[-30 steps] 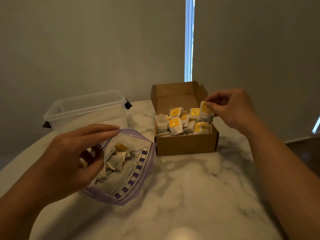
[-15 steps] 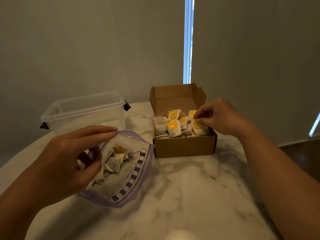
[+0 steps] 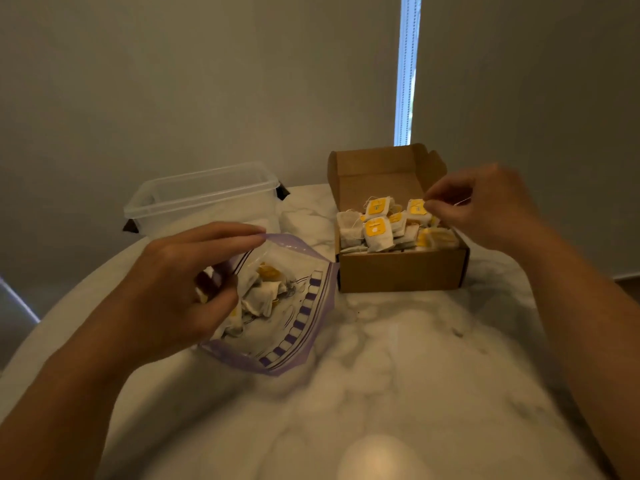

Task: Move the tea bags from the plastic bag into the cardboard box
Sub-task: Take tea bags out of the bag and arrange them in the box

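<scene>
- The left hand [image 3: 180, 289] grips the rim of the plastic bag [image 3: 298, 341]. Its fingers lie along the far lip and its thumb presses the near wall, so the mouth gapes up and to the right.
- The right hand [image 3: 485, 209] hovers over the back right of the cardboard box [image 3: 401, 271], fingers curled. Thumb and forefinger pinch the string of a yellow-tagged tea bag [image 3: 417, 207] lying on the pile.
- The loose tea bags [image 3: 263, 296] sit inside the plastic bag, just under the left hand and to the left of the box.
- The bag touches the box's front left corner.
- The next pick likely means a short reach left and nearer for the free right hand.
- A clear tub [image 3: 207, 199] stands behind the bag on the marble table [image 3: 398, 358].
</scene>
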Tool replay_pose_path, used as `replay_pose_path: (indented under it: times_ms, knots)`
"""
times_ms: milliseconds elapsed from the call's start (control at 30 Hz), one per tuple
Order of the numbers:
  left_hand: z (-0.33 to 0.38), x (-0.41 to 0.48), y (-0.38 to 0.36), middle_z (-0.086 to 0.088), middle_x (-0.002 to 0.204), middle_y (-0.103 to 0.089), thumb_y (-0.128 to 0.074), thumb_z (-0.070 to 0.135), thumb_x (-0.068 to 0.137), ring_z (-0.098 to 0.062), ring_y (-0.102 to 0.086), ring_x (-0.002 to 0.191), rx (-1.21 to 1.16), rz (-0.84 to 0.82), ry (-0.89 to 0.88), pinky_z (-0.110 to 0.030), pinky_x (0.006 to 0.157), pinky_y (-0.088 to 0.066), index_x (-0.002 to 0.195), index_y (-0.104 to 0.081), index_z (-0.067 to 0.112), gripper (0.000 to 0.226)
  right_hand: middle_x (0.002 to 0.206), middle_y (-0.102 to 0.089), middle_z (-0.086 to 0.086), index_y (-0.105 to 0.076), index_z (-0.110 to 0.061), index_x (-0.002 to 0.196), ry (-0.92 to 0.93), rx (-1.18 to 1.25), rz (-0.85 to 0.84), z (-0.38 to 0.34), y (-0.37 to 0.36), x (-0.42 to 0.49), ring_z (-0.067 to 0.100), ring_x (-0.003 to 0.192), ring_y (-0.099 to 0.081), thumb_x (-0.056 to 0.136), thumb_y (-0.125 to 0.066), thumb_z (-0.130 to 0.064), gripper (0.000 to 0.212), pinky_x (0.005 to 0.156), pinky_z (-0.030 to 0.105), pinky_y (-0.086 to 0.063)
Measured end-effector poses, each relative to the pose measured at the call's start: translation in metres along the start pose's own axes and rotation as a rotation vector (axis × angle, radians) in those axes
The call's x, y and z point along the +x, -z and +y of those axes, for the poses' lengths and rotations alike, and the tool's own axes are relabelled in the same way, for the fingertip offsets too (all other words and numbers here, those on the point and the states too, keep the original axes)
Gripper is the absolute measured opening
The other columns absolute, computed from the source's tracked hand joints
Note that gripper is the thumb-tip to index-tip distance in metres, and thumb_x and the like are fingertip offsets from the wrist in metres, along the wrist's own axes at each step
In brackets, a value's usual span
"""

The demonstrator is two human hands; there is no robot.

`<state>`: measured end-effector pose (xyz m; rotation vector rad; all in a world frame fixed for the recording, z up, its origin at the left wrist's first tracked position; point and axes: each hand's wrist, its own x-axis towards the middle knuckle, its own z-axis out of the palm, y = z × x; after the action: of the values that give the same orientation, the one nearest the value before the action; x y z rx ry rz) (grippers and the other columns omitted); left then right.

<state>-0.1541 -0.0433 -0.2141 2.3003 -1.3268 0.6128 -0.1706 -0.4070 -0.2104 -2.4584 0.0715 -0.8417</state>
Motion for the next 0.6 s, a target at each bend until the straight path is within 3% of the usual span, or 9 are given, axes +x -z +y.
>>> replay_pose_path:
  times_ms: [67, 100, 200, 267, 367, 467, 600]
  knots:
    - [0.002, 0.000, 0.001, 0.002, 0.126, -0.062, -0.072, -0.005, 0.073, -0.013, -0.064, 0.077, -0.002, 0.003, 0.016, -0.021, 0.058, -0.057, 0.128, -0.062, 0.010, 0.058, 0.074, -0.068, -0.014, -0.071, -0.030, 0.081, 0.020, 0.166, 0.018, -0.017, 0.002, -0.009, -0.001, 0.067, -0.065, 0.082, -0.076, -0.021, 0.010, 0.061, 0.010, -0.050]
    - [0.002, -0.001, 0.002, 0.002, 0.126, -0.062, -0.071, -0.006, 0.073, -0.014, -0.065, 0.076, 0.001, 0.010, 0.019, -0.022, 0.058, -0.057, 0.127, -0.062, 0.010, 0.057, 0.072, -0.070, -0.011, -0.073, -0.027, 0.081, 0.027, 0.283, -0.011, -0.028, 0.001, -0.015, 0.002, 0.067, -0.067, 0.083, -0.075, -0.020, 0.008, 0.062, 0.012, -0.053]
    - [0.003, -0.001, 0.002, 0.002, 0.125, -0.063, -0.069, -0.006, 0.074, -0.016, -0.065, 0.075, 0.009, 0.037, 0.027, -0.026, 0.057, -0.058, 0.127, -0.063, 0.009, 0.056, 0.077, -0.074, 0.002, -0.075, -0.014, 0.089, 0.094, 0.571, -0.234, -0.066, -0.007, -0.036, 0.017, 0.071, -0.072, 0.085, -0.071, -0.012, 0.006, 0.071, 0.036, -0.061]
    - [0.003, 0.000, 0.003, 0.002, 0.125, -0.062, -0.069, -0.005, 0.074, -0.016, -0.064, 0.075, 0.008, 0.043, 0.030, -0.026, 0.057, -0.058, 0.127, -0.062, 0.010, 0.055, 0.080, -0.075, 0.002, -0.075, -0.011, 0.092, 0.160, 0.628, -0.427, -0.090, -0.016, -0.052, 0.018, 0.074, -0.073, 0.085, -0.071, -0.010, 0.008, 0.072, 0.037, -0.061]
    - [0.004, 0.000, 0.004, 0.001, 0.126, -0.062, -0.070, -0.007, 0.074, -0.016, -0.065, 0.076, 0.014, 0.048, 0.032, -0.025, 0.058, -0.056, 0.127, -0.062, 0.010, 0.057, 0.083, -0.075, -0.005, -0.077, -0.016, 0.094, 0.236, 0.572, -0.605, -0.117, -0.032, -0.072, 0.008, 0.077, -0.072, 0.085, -0.072, -0.012, 0.011, 0.072, 0.028, -0.060]
    - [0.005, -0.001, 0.003, 0.000, 0.126, -0.062, -0.070, -0.011, 0.074, -0.016, -0.065, 0.077, 0.023, 0.065, 0.026, -0.024, 0.060, -0.056, 0.127, -0.063, 0.009, 0.057, 0.084, -0.074, -0.009, -0.078, -0.020, 0.094, 0.305, 0.390, -0.595, -0.137, -0.055, -0.078, 0.002, 0.077, -0.068, 0.087, -0.070, -0.017, 0.011, 0.071, 0.023, -0.058]
    - [0.004, -0.002, 0.002, 0.002, 0.128, -0.061, -0.070, -0.011, 0.074, -0.012, -0.064, 0.080, 0.016, 0.071, 0.022, -0.024, 0.061, -0.056, 0.128, -0.062, 0.011, 0.058, 0.086, -0.072, 0.003, -0.076, -0.011, 0.093, 0.279, 0.235, -0.575, -0.156, -0.093, -0.067, 0.014, 0.079, -0.065, 0.086, -0.068, -0.017, 0.013, 0.074, 0.036, -0.057]
